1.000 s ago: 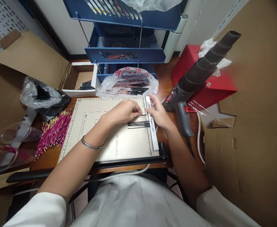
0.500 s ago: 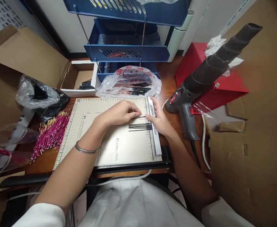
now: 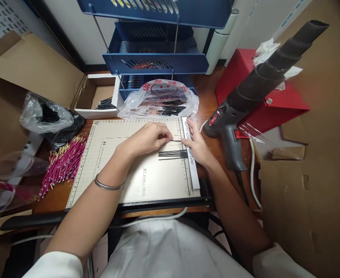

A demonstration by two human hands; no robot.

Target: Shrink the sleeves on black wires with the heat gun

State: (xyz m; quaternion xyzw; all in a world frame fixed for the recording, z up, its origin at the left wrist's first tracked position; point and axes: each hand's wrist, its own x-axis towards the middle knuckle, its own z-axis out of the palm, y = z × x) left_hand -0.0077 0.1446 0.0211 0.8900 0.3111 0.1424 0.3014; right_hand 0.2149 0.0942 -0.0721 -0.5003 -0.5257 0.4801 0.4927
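Observation:
My left hand [image 3: 155, 137] is over the paper cutter board [image 3: 109, 166], its thumb and fingertips pinched on one end of a thin black strand [image 3: 175, 141]. The strand runs sideways to the right. At its other end, my right hand [image 3: 198, 146] presses it with the thumb, the other fingers lying over the white strip [image 3: 193, 170] along the board's right edge. Whether the strand is wire or tubing cannot be made out. Just below the hands, several similar black strands [image 3: 170, 155] lie side by side, their right ends near the white strip.
A heat gun [image 3: 235, 116] stands at the right, before a red box [image 3: 291, 104]. Behind the board are a clear bag [image 3: 129, 108] of black strands and a blue rack [image 3: 155, 63]. Pink wires [image 3: 62, 160], plastic cups [image 3: 16, 164] and a white box [image 3: 96, 113] are at the left.
The strand between my hands now lies more level, and more of it shows. My right thumb has shifted slightly right and up. The other strands stay on the board.

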